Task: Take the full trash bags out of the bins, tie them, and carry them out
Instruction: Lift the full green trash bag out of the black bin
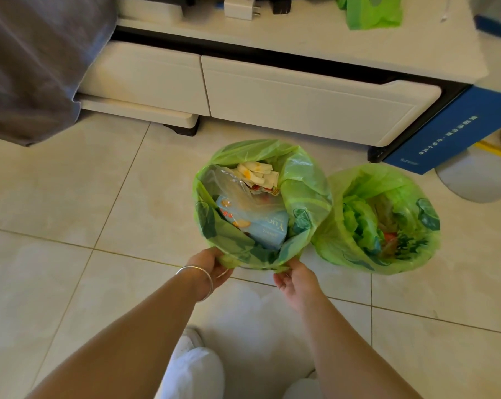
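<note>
Two bins lined with green trash bags stand side by side on the tiled floor. The left bag point(301, 194) holds a light blue package, clear plastic and white scraps. The right bag point(401, 254) holds green leafy waste. My left hand point(211, 266), with a silver bangle on the wrist, grips the near rim of the left bag at its left side. My right hand point(296, 279) pinches the same rim a little to the right. Both bags are open at the top.
A white low cabinet point(301, 102) with drawers stands just behind the bins. A blue box point(456, 128) leans at its right end, beside a white round bin point(470, 180). Grey fabric point(33, 67) hangs at the far left. My white shoes point(194, 367) are below.
</note>
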